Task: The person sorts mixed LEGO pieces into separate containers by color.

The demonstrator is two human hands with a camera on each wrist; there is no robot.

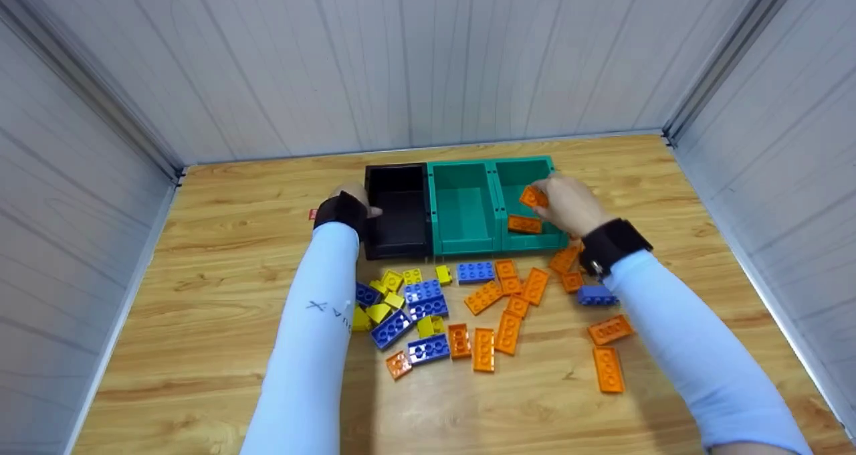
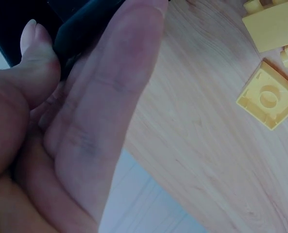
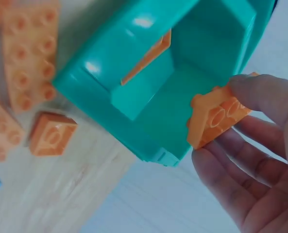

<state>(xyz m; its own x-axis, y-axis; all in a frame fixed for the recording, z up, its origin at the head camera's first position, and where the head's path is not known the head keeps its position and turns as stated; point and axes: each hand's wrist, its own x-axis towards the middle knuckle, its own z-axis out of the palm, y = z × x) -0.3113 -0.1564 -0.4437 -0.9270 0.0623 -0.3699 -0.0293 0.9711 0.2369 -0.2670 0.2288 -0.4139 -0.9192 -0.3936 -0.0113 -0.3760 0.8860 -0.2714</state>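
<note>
An orange toy brick (image 3: pixel 219 116) is pinched between the thumb and fingers of my right hand (image 1: pixel 570 204), over the right-hand green bin (image 1: pixel 523 168). Inside that bin another orange brick (image 1: pixel 525 224) leans near the front wall. At the far left of the row, my left hand (image 1: pixel 354 194) grips the side wall of the black bin (image 1: pixel 399 247); in the left wrist view the thumb (image 2: pixel 39 58) hooks over its rim and the fingers lie along the outside. The middle green bin (image 1: pixel 461 214) stands between these two.
Loose bricks lie in front of the bins: yellow bricks (image 1: pixel 379 312) and blue bricks (image 1: pixel 392 328) toward the left, several orange bricks (image 1: pixel 508 331) in the middle and right. A blue brick (image 1: pixel 597 296) sits beside the right forearm. A white panel wall (image 1: pixel 428 60) stands behind.
</note>
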